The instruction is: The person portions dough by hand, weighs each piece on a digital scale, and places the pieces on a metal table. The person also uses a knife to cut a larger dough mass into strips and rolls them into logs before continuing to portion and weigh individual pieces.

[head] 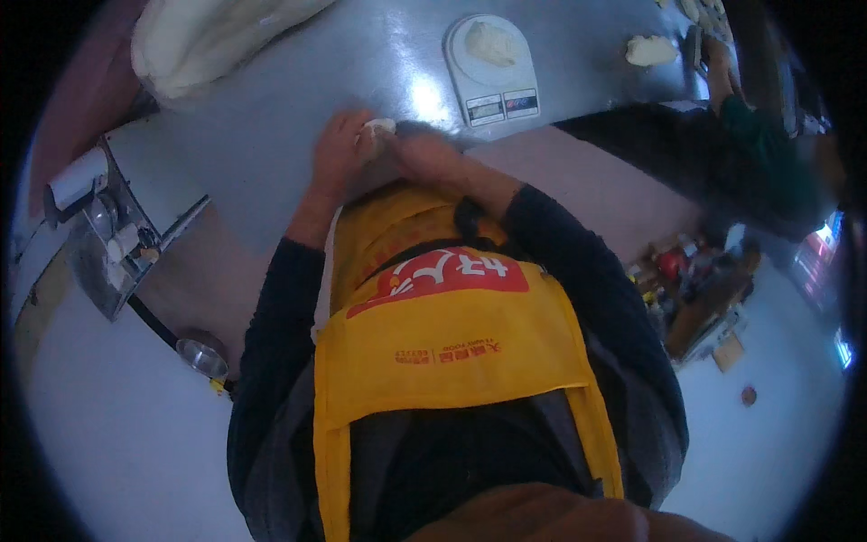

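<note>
Close to the near edge of the metal worktable [284, 129], my left hand [341, 150] has its fingers around a small piece of pale dough [381, 127]. My right hand [428, 161] is right beside it, curled and blurred, with its thumb side against the dough. A dark blurred shape [418, 129] shows just beyond the right hand's fingers; I cannot tell what it is or whether it is held. Farther off to the right, a white digital kitchen scale [501, 114] bears a lump of dough [490, 43].
A large mass of dough [203, 47] lies at the back left. Another dough lump [650, 51] sits at the right, near a co-worker's hand [719, 71]. An open drawer [129, 237] holding utensils juts out at the left. Cluttered goods [698, 284] stand low on the right.
</note>
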### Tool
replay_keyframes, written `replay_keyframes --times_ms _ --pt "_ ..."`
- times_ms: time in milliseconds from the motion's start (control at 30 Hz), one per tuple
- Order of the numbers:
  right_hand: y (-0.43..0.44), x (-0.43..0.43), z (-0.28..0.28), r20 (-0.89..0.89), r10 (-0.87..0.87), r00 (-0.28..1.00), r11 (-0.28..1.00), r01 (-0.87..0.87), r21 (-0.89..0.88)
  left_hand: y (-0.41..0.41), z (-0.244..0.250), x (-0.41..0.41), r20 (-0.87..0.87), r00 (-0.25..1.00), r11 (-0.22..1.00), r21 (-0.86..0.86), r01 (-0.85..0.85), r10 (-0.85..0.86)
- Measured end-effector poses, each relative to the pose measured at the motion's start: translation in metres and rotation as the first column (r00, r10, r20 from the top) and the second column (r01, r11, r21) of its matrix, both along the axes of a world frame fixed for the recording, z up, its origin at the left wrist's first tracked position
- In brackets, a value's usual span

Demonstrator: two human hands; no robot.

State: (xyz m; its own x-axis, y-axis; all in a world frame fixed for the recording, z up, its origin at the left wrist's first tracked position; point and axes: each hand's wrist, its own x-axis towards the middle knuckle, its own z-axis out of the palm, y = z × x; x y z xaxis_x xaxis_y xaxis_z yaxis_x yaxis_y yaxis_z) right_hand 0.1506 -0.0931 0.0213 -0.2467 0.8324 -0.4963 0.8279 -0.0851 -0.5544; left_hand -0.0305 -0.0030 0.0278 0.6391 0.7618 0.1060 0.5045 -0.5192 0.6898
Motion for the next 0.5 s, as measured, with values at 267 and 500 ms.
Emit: replay_keyframes --times_ms 267,500 --pt "0.012 -0.008 0.044 0.17 0.137 0.976 0.986 -0.151 0.072 -0.024 -0.016 -0.005 -0.008 0.995 0.994 0.05 0.097 -0.097" --pt "0.001 -0.023 0.028 0.206 0.13 0.97 0.989 -0.142 0.043 -0.023 -0.029 -0.015 0.142 0.989 0.998 -0.04 0.058 -0.052"
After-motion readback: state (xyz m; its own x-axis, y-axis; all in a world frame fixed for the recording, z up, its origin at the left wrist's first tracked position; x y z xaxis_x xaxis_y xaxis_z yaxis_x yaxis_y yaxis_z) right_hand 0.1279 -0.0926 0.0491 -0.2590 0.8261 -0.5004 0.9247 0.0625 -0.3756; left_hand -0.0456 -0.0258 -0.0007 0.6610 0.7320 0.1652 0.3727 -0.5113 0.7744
